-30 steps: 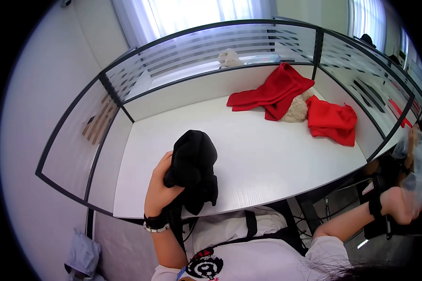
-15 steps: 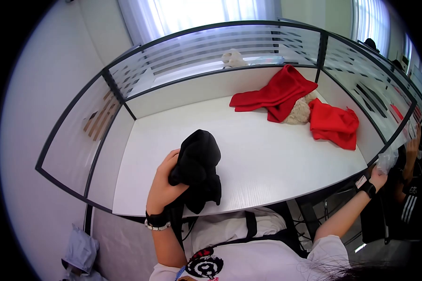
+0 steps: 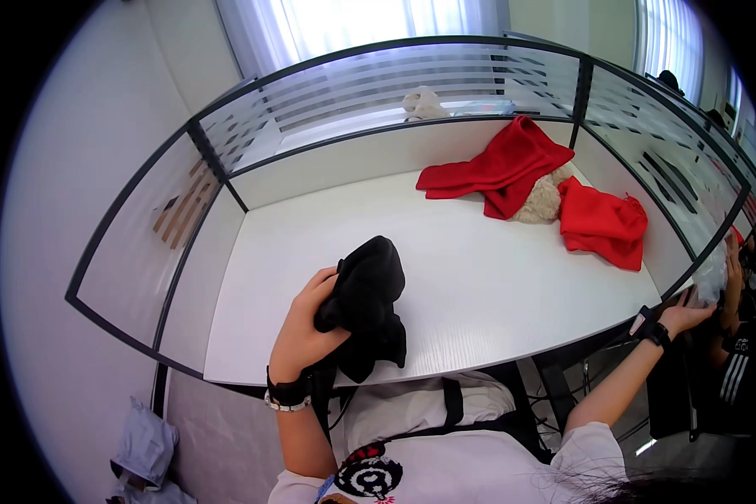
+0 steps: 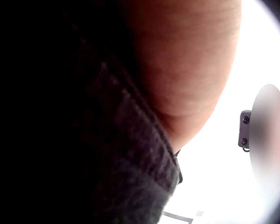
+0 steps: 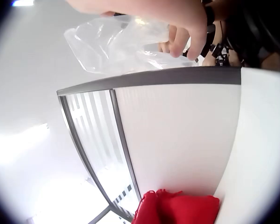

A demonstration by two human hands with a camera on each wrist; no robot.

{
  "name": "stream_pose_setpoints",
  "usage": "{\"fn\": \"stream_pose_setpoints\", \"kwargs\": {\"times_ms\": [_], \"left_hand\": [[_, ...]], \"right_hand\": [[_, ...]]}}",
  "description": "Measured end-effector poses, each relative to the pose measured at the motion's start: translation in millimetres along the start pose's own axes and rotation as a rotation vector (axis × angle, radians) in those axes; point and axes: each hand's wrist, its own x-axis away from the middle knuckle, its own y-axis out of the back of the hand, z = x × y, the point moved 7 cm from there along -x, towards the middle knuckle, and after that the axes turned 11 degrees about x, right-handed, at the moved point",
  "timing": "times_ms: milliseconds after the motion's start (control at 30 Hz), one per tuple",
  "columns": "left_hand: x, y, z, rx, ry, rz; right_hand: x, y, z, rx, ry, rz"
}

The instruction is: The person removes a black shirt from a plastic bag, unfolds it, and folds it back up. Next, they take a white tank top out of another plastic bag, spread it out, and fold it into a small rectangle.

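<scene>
My left hand [image 3: 305,336] grips a bunched black cloth item [image 3: 365,290] above the near edge of the desk. Dark fabric [image 4: 140,154] fills much of the left wrist view, beside skin. Out past the desk's right corner, my right hand [image 3: 685,317] reaches with fingers extended at the lower end of a clear plastic bag [image 3: 711,277]. Another person's hand [image 3: 733,273] is against the bag's far side. In the right wrist view the crumpled bag [image 5: 116,44] lies beyond the panel edge, fingers partly in front of it.
Two red cloths [image 3: 508,164] [image 3: 605,225] and a beige fluffy thing [image 3: 539,202] lie at the back right of the white desk [image 3: 470,286]. Framed panels [image 3: 311,164] enclose its back and sides. A grey garment [image 3: 145,441] is low at left.
My right hand first moved inward from the far right, then slightly outward, staying by the bag. My left hand, still gripping the black item, has shifted slightly right in view.
</scene>
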Motion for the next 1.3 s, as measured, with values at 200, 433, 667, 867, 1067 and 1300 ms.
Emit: {"fn": "stream_pose_setpoints", "kwargs": {"times_ms": [200,433,667,867,1067,1300], "left_hand": [[0.8,0.5,2.4,-0.022,0.002,0.029],[0.3,-1.2,1.0,-0.039,0.022,0.035],[0.2,-2.6,-0.2,-0.027,0.004,0.033],[0.0,-4.2,-2.3,-0.040,0.035,0.031],[0.7,-3.6,-0.8,-0.056,0.092,0.030],[-1.5,-5.9,-1.6,-0.081,0.035,0.054]], "right_hand": [[-49.5,9.0,-50.7,-0.019,0.053,0.201],[-57.2,46.1,-51.8,-0.079,0.168,-0.258],[-93.7,2.0,-85.3,-0.264,-0.006,0.419],[-44.7,-23.0,-49.9,0.135,0.055,0.476],[-83.4,-9.9,-95.4,0.250,-0.073,0.526],[-89.2,-19.4,-112.9,0.154,-0.250,0.611]]}}
